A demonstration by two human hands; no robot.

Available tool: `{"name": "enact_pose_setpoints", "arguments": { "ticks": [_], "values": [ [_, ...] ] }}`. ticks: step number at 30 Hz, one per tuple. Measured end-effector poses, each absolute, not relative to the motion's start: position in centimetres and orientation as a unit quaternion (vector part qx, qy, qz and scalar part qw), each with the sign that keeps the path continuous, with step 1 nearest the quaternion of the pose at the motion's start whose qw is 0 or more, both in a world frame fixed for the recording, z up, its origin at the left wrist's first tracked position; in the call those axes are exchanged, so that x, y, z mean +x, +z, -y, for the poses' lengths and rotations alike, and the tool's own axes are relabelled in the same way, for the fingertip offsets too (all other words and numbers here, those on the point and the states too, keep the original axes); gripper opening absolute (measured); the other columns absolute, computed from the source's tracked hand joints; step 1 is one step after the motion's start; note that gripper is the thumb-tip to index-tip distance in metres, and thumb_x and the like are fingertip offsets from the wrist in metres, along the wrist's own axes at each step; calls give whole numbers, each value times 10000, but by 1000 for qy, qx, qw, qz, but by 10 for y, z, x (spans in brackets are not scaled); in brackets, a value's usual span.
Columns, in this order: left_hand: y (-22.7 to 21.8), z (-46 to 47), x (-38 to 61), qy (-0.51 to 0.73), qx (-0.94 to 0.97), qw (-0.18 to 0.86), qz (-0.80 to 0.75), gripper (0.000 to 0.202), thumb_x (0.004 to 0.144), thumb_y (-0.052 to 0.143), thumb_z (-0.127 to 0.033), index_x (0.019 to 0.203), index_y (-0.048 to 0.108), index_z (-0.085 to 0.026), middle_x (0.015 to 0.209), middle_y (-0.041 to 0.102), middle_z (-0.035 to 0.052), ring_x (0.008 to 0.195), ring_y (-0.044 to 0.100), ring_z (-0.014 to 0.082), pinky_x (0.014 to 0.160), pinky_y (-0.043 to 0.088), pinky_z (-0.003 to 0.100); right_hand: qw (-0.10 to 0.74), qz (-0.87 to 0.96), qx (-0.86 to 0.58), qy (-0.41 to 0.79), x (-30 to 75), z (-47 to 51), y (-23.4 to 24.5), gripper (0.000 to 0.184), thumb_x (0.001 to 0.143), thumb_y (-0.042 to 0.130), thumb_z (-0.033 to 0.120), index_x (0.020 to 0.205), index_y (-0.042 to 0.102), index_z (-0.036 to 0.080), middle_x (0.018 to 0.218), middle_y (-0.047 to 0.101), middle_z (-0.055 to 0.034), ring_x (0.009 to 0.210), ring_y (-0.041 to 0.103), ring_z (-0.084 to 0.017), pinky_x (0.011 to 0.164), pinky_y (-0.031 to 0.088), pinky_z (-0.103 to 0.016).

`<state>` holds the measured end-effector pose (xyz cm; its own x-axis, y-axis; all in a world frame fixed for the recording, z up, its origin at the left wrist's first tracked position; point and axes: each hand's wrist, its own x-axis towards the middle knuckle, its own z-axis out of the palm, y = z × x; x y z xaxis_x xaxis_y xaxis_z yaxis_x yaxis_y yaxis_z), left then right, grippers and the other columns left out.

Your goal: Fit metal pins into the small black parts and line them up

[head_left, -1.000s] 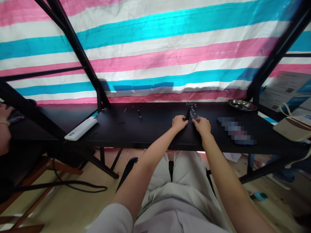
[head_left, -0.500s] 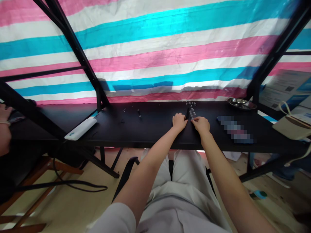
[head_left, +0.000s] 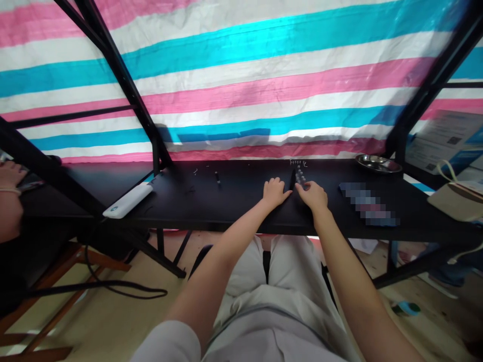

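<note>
My left hand (head_left: 276, 193) rests on the black table, fingers apart and thumb stretched toward the near end of a slim black bar (head_left: 293, 178). Just right of the bar, my right hand (head_left: 314, 196) has its thumb and fingers curled together; whatever is between them is too small to make out. Beyond these fingertips runs a double line of small grey round pieces (head_left: 300, 176), partly covered by the hand. A row of tiny white bent pieces (head_left: 298, 162) lies past the far end of the bar.
A short black piece (head_left: 217, 177) and small white bits (head_left: 195, 172) lie to the left. A white power bank (head_left: 129, 199) sits near the left frame leg. At right are a metal dish (head_left: 378, 163), a blurred packet (head_left: 368, 204) and a beige bag (head_left: 455, 200). Another person's hand (head_left: 11, 173) shows far left.
My left hand has shifted slightly left and its thumb stretches out more. My right hand has moved slightly closer to the bar, over the near end of the round pieces.
</note>
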<state>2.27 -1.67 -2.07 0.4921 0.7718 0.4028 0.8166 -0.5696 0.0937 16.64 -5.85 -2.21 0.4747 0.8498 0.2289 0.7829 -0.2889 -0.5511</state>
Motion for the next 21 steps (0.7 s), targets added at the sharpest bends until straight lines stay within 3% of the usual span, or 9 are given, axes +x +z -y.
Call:
{"name": "enact_pose_setpoints", "arguments": {
  "ticks": [3,9,12,16,21],
  "values": [
    [-18,19,3,-194,-875,97,434,424,838,452,-531,895,608,-142,973,562,99,944,500,231,785,383,349,345,494,-795,65,165,60,-19,509,770,473,538,1087,584,156,909,660,-110,893,597,-261,786,408,-365],
    [-14,25,-45,-178,-890,119,404,397,888,368,-460,907,608,-145,968,580,104,936,513,222,815,374,356,446,454,-770,29,163,63,-15,359,750,476,350,1041,587,172,786,647,-67,772,578,-230,710,396,-323],
    [-10,28,-72,-197,-874,124,427,359,890,372,-395,1064,579,-159,1141,557,126,1035,496,236,881,365,384,460,453,-763,17,163,63,-16,315,742,469,315,1000,596,186,766,639,-51,752,570,-219,696,386,-312],
    [-4,29,-101,-241,-806,165,515,454,863,414,-310,1307,420,-214,1467,266,120,1332,236,301,1029,236,506,451,457,-766,26,163,62,-18,297,735,466,292,980,600,192,769,637,-46,739,563,-212,680,379,-303],
    [1,16,-118,-303,-686,149,644,669,805,499,-300,1413,227,-242,1529,-23,109,1385,-63,366,1046,84,634,445,456,-770,24,163,62,-19,305,735,457,284,980,607,182,799,643,-57,742,565,-212,679,380,-300]
  ]
}}
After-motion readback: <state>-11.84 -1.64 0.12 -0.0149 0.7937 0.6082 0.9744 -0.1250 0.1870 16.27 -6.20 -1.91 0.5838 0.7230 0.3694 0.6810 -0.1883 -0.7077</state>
